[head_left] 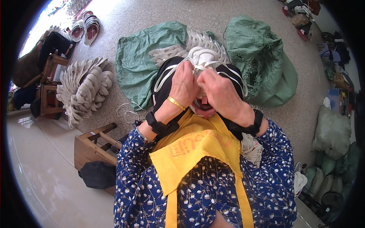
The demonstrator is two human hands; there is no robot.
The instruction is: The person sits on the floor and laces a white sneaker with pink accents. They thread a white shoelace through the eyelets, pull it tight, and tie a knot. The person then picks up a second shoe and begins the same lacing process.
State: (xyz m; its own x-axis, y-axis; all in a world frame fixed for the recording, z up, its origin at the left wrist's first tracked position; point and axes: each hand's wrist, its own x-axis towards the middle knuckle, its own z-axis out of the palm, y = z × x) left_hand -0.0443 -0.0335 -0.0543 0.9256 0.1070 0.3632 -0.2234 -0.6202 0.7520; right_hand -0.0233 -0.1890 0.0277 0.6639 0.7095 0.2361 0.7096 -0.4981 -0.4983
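A white shoe upper (205, 56) with a pink-red lining rests in my lap, its toe pointing away from me. White shoelace (164, 78) runs through its front and loops out to both sides over my dark-clad knees. My left hand (183, 84) is closed over the left side of the upper, thumb and fingers pinched on the lace near the opening. Close beside it, my right hand (219, 91) is also closed, with curled fingers drawing on the lace at the right. The fingertips partly hide the lace ends and the middle of the upper.
Green woven sacks lie ahead, one flat (133, 57) at left, one bulky (262, 60) at right. Between them sit stacked white shoe uppers (205, 40). Another pile (83, 87) lies at left, near a wooden stool (91, 148). Loose laces (129, 111) lie on the floor.
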